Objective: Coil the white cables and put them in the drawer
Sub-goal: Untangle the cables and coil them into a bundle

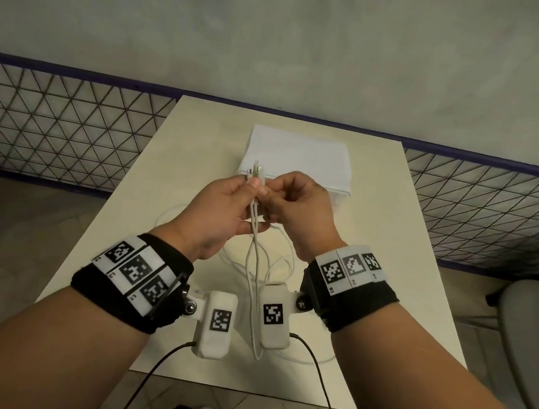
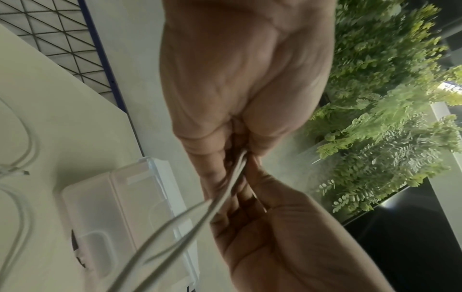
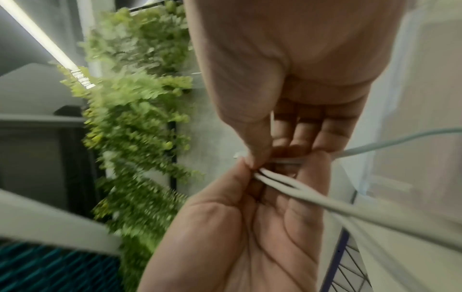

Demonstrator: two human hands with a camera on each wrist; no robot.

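Observation:
Above the middle of the cream table (image 1: 115,229), both hands hold a bunch of white cables (image 1: 255,270) upright. Metal plugs (image 1: 257,169) stick up above the fingers. My left hand (image 1: 248,186) pinches the strands just under the plugs, and my right hand (image 1: 274,196) grips the same strands from the other side. The cables' slack hangs down and loops on the table (image 2: 25,142). In the wrist views the strands (image 2: 225,197) (image 3: 300,195) run between both palms. The white plastic drawer box (image 1: 298,150) (image 2: 120,207) stands just behind the hands.
A wire-mesh fence (image 1: 50,123) with a blue rail runs behind the table on both sides. A grey chair (image 1: 532,345) stands at the right. Black wrist-camera leads (image 1: 318,373) hang off the near table edge. Green foliage (image 3: 130,118) covers a wall.

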